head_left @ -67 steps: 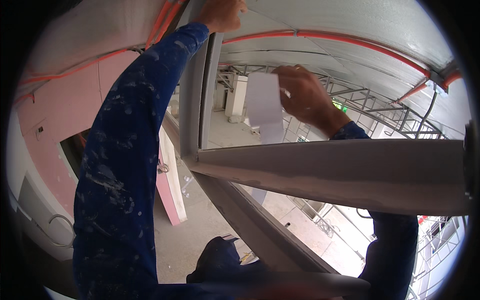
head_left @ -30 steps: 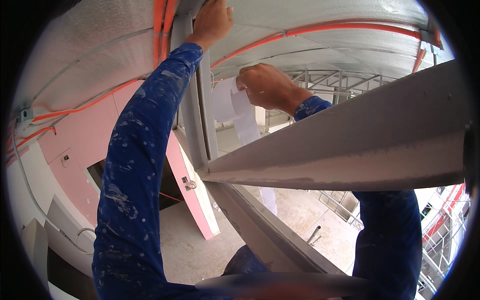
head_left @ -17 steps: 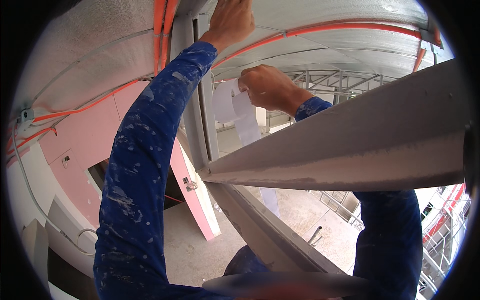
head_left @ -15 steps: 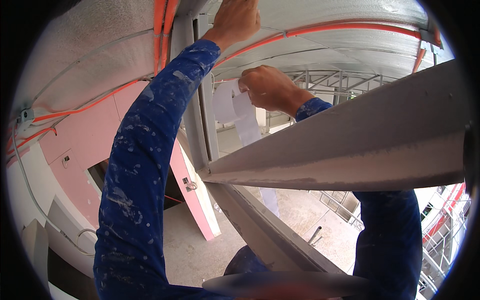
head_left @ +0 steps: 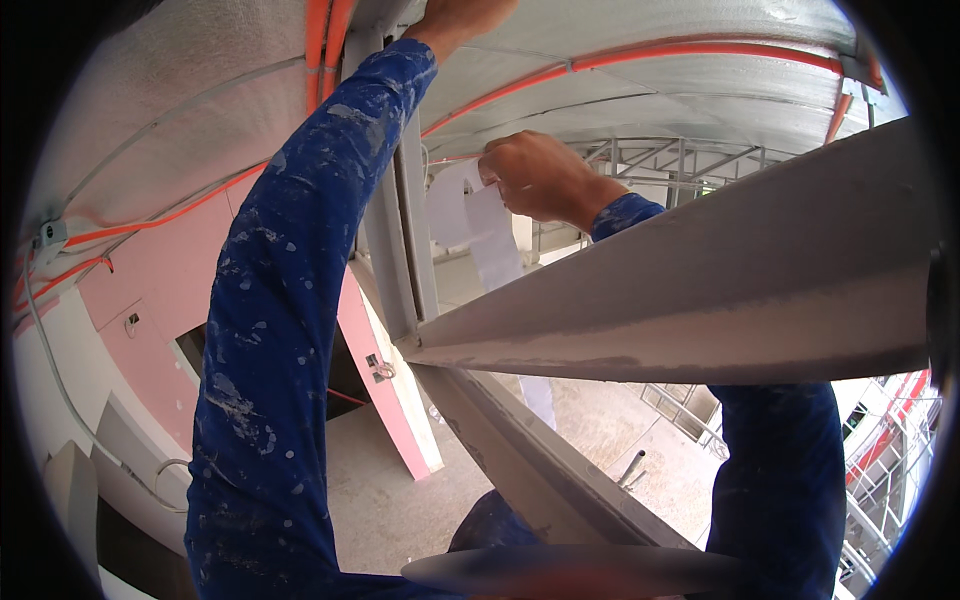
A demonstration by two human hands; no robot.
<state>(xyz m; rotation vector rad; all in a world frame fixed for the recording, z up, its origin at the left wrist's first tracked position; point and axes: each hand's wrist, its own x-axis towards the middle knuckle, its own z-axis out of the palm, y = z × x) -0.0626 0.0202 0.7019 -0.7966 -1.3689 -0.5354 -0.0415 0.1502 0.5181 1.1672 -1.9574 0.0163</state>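
My right hand (head_left: 540, 178) is closed, pinching a long white paper strip (head_left: 496, 245) that bends over near the fingers. The strip hangs down behind the grey beam (head_left: 700, 270), and its lower end shows again below it. At the upper edge my left hand (head_left: 462, 18) is raised beside the grey upright post (head_left: 408, 240); its fingers lie beyond the picture, so what they touch is hidden. The left blue sleeve is spotted with white. My right forearm passes behind the beam.
A second grey beam (head_left: 540, 450) slants down from the post's joint. Orange conduits (head_left: 700, 48) run along the silvery ceiling (head_left: 640, 95). Pink wall panels (head_left: 170, 270) stand at left, with a loose grey cable (head_left: 75, 400). Metal framing (head_left: 885, 500) is at lower right, above a concrete floor (head_left: 380, 520) far below.
My left hand has moved up, partly out of the picture, with its forearm shifting slightly. My right hand and the paper strip have barely moved.
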